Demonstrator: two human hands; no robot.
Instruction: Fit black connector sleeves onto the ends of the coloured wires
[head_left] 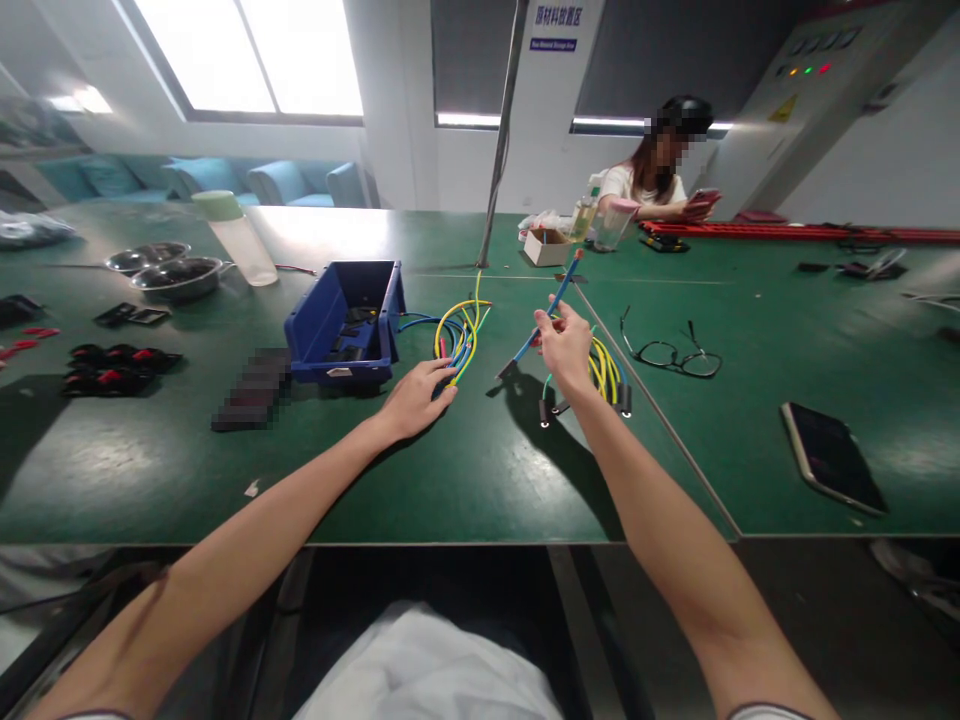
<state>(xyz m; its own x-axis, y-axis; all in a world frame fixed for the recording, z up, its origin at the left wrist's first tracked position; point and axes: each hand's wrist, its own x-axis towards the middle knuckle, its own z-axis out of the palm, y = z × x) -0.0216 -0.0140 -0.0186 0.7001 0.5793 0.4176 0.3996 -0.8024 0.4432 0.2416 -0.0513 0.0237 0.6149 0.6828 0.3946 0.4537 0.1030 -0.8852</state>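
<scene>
A green counter (450, 480) spans the view and bears everything in reach. Beyond its far edge a person (637, 188) in a white top holds a phone-like device. A blue bin (341, 371), with dark pieces inside, stands left of centre; a tilted-looking bottle (246, 242) with a pale green lid is behind it to the left. A dark-screened phone (834, 458) lies near the right front edge.

The left hand (420, 398) rests on the counter just right of the bin, its fingers over a coil of yellow and blue wires (466, 350); whether that grip is closed on them I cannot tell. The right hand (566, 345) is raised, thumb and fingers pinched on a slim blue piece (526, 348) that slants up and away.

Beneath and beside the right hand lies a second wire bundle (602, 366), with eyeglasses (679, 356) farther right. Smallest are the bundle's black ends (544, 409), tipped with metal rings.
</scene>
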